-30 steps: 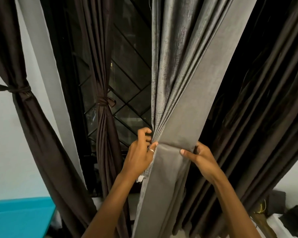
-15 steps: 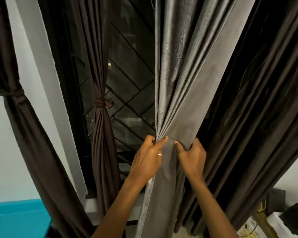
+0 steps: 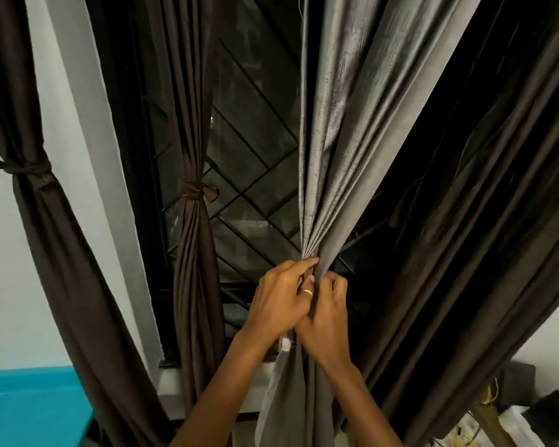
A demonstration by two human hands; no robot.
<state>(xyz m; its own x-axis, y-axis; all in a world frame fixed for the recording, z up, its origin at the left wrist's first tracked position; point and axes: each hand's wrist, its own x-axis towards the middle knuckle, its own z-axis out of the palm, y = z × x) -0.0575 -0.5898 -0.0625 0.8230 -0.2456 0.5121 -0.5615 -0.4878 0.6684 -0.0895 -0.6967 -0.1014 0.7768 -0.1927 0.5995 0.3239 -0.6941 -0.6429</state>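
Both hands were clasped round the gathered grey curtain (image 3: 346,156) at one spot. The left hand (image 3: 281,298), ringed, sat slightly higher with its fingers curled over the bunch. The right hand (image 3: 326,321) pressed against it just below, wrapped round the same folds. The curtain's long axis ran upright through the grip, hanging narrow between the forearms and fanning wide above. Any tie would likely go just above the fists. Beyond, to the left, a tied brown curtain (image 3: 194,253) hung before the dark window grille (image 3: 255,175), and another tied curtain (image 3: 46,221) hung against the pale wall (image 3: 88,156).
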